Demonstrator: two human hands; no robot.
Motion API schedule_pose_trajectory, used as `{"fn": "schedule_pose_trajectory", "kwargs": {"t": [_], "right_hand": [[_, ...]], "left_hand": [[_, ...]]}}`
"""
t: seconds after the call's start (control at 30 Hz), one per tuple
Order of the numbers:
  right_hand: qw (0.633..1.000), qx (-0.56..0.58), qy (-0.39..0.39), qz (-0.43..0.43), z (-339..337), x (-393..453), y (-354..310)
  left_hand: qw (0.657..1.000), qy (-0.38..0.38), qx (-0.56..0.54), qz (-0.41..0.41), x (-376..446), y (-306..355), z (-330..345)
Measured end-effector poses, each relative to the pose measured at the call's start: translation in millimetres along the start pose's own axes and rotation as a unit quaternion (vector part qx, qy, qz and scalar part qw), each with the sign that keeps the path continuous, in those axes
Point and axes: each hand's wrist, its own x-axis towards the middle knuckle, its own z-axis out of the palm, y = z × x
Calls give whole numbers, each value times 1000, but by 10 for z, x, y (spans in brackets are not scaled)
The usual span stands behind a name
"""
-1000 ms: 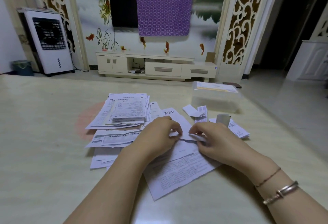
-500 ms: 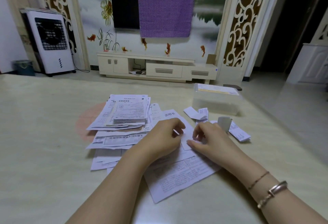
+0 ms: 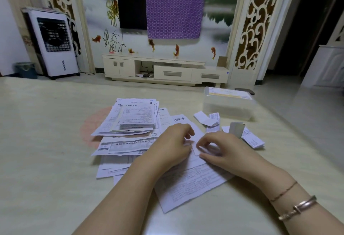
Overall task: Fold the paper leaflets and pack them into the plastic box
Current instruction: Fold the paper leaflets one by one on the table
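Hands have drawn closer together: left hand (image 3: pixel 172 144) and right hand (image 3: pixel 221 150) both pinch a small leaflet (image 3: pixel 196 141) (mid-fold, likely) atop the near sheets; plastic box (image 3: pixel 228 105), lid on, waits far right.

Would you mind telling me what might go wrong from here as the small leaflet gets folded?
1. Both hands, left hand and right hand, work the small leaflet on top of a large loose sheet; that sheet may slide and skew the crease.
2. The plastic box appears lidded, so packing may stall until it is opened.
3. Folded leaflets lie loose by the right hand; a sweep of the wrist might scatter them.
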Motion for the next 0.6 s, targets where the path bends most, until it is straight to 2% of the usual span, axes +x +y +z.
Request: {"fn": "schedule_pose_trajectory", "kwargs": {"t": [0.1,0.17,0.23,0.3,0.43,0.53,0.6], "right_hand": [[992,-116,39,-35,50,25,11],[982,-154,108,-26,68,35,10],[969,-162,185,1,50,42,-17],[961,-155,228,36,18,69,-61],[953,-167,245,66,41,243,-169],[952,-202,218,77,35,480,-182],[941,-271,190,72,-9,638,-141]], "left_hand": [[998,38,46,24,-13,36,-28],[993,86,77,19,-3,43,-107],[983,136,122,-32,6,7,-218],[967,152,169,-113,-9,-66,-325],[941,77,236,-230,-51,-194,-406],[936,52,238,-256,-55,-217,-433],[940,57,226,-251,-60,-217,-450]]}}
